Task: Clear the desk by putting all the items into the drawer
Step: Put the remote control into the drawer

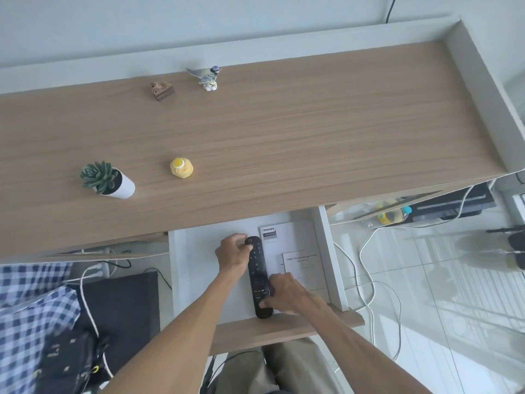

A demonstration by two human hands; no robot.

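Note:
A long black remote control (pixel 258 273) lies lengthwise inside the open white drawer (pixel 181 268) under the desk's front edge. My left hand (pixel 233 253) grips its far end and my right hand (pixel 284 292) grips its near end. On the wooden desk (pixel 312 132) stand a small potted succulent in a white pot (pixel 108 180), a yellow cupcake-shaped item (pixel 181 167), a brown carved block (pixel 162 91) and a bird figurine (pixel 207 76).
White paper booklets (pixel 292 240) lie in the drawer's right half. The drawer's wooden front (pixel 284 328) is nearest me. White cables (pixel 366 268) trail over the tiled floor at right. A checked cloth (pixel 25 308) and a dark bag (pixel 68 362) sit at lower left.

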